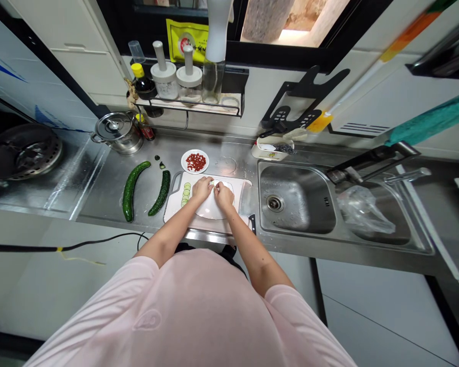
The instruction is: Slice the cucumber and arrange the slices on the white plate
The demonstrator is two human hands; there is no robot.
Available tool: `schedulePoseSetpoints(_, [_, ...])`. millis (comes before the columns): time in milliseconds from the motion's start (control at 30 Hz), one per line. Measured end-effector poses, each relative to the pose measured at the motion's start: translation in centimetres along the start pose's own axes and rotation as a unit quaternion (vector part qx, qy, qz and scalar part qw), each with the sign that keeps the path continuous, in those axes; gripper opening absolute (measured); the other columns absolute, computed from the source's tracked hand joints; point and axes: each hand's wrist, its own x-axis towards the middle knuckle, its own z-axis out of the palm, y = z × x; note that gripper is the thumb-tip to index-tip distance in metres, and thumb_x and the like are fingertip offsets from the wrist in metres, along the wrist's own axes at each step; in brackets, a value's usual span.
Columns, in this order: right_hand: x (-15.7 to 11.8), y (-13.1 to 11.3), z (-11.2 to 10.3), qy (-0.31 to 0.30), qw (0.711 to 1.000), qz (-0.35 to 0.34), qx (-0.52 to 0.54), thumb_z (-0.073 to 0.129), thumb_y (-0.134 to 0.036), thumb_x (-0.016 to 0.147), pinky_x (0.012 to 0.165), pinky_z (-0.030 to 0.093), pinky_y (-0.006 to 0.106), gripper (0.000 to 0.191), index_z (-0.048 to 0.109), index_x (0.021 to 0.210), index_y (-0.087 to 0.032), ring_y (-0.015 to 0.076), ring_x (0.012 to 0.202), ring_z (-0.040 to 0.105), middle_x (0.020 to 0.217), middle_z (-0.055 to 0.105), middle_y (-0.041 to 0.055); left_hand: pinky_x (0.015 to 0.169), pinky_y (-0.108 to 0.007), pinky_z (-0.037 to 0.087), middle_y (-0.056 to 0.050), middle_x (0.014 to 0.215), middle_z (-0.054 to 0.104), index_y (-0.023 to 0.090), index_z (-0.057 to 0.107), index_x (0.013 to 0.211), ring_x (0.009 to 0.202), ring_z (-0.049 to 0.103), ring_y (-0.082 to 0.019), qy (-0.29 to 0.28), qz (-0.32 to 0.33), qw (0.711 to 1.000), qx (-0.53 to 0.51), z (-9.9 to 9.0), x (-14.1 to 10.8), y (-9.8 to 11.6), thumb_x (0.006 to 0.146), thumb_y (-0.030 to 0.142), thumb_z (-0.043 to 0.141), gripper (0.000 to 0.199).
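At frame centre, the left hand (202,187) and right hand (224,193) pinch a small pale cucumber piece (214,183) above the white plate (210,210) on the cutting board (176,196); probably wet, slippery, best gripped by its edges.

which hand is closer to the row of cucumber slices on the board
Left. The left hand sits just right of the cucumber slices, nearly touching them. The right hand is farther right, beyond the left hand, over the white plate.
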Motion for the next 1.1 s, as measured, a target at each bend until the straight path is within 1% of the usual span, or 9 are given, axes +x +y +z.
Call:
schedulePoseSetpoints(167, [-0.2, -0.2, 0.1, -0.002, 0.999, -0.033, -0.033, 0.023, -0.034, 0.098, 0.077, 0.039, 0.028, 0.037, 0.049, 0.123, -0.028, 0.018, 0.09, 0.057, 0.108, 0.061, 0.0062, 0.083, -0.027, 0.041, -0.006, 0.11, 0.058, 0.028, 0.057, 0.116, 0.1, 0.054, -0.018, 0.0, -0.003, 1.0, 0.006, 0.1, 0.0, -0.1, 0.088, 0.027, 0.048, 0.029])
schedulePoseSetpoints(300, [-0.2, -0.2, 0.0, -0.013, 0.998, -0.036, -0.053, 0.022, -0.034, 0.098, 0.078, 0.039, 0.028, 0.039, 0.049, 0.125, -0.029, 0.0178, 0.09, 0.057, 0.109, 0.059, 0.0061, 0.082, -0.028, 0.041, -0.005, 0.11, 0.058, 0.028, 0.057, 0.115, 0.101, 0.054, -0.019, 0.0, -0.007, 1.0, 0.01, 0.2, 0.0, 0.0, 0.088, 0.027, 0.047, 0.028])
schedulePoseSetpoints(467, [-0.4, -0.1, 0.1, -0.022, 0.995, -0.049, -0.085, 0.018, -0.036, 0.099, 0.077, 0.039, 0.028, 0.042, 0.048, 0.127, -0.028, 0.0179, 0.09, 0.058, 0.109, 0.058, 0.0088, 0.082, -0.028, 0.041, -0.006, 0.11, 0.058, 0.028, 0.057, 0.115, 0.103, 0.053, -0.019, -0.001, -0.008, 1.0, 0.017, 0.1, 0.0, 0.2, 0.089, 0.027, 0.046, 0.028])
schedulePoseSetpoints(600, [-0.6, 0.1, 0.2, -0.016, 0.992, -0.072, -0.107, 0.019, -0.035, 0.099, 0.078, 0.039, 0.028, 0.042, 0.048, 0.128, -0.027, 0.0191, 0.09, 0.058, 0.106, 0.058, 0.0099, 0.083, -0.029, 0.041, -0.006, 0.11, 0.058, 0.028, 0.057, 0.116, 0.103, 0.053, -0.019, 0.0, -0.008, 1.0, 0.016, 0.2, -0.1, 0.2, 0.089, 0.027, 0.046, 0.029])
schedulePoseSetpoints(767, [-0.6, 0.2, 0.5, -0.011, 0.989, -0.079, -0.122, 0.02, -0.033, 0.099, 0.079, 0.038, 0.028, 0.041, 0.047, 0.129, -0.025, 0.0196, 0.093, 0.057, 0.106, 0.057, 0.0119, 0.084, -0.028, 0.041, -0.006, 0.11, 0.058, 0.028, 0.057, 0.116, 0.104, 0.053, -0.019, 0.002, -0.01, 1.0, 0.015, 0.3, -0.1, 0.1, 0.09, 0.026, 0.044, 0.03])
schedulePoseSetpoints(967, [-0.9, 0.3, 0.5, 0.011, 0.99, -0.08, -0.116, 0.022, -0.035, 0.098, 0.077, 0.038, 0.028, 0.041, 0.044, 0.131, -0.026, 0.0192, 0.09, 0.058, 0.105, 0.058, 0.0104, 0.081, -0.028, 0.041, -0.006, 0.11, 0.058, 0.028, 0.057, 0.115, 0.103, 0.053, -0.019, 0.005, -0.002, 1.0, 0.019, 0.2, -0.1, 0.1, 0.09, 0.027, 0.044, 0.029])
schedulePoseSetpoints(1100, [-1.3, 0.3, 0.3, 0.001, 0.99, -0.082, -0.116, 0.022, -0.037, 0.098, 0.078, 0.037, 0.027, 0.04, 0.046, 0.129, -0.026, 0.0189, 0.091, 0.057, 0.107, 0.057, 0.0106, 0.083, -0.028, 0.041, -0.006, 0.111, 0.058, 0.028, 0.056, 0.117, 0.104, 0.053, -0.019, -0.001, -0.009, 1.0, 0.022, 0.1, -0.2, 0.3, 0.09, 0.027, 0.043, 0.029])
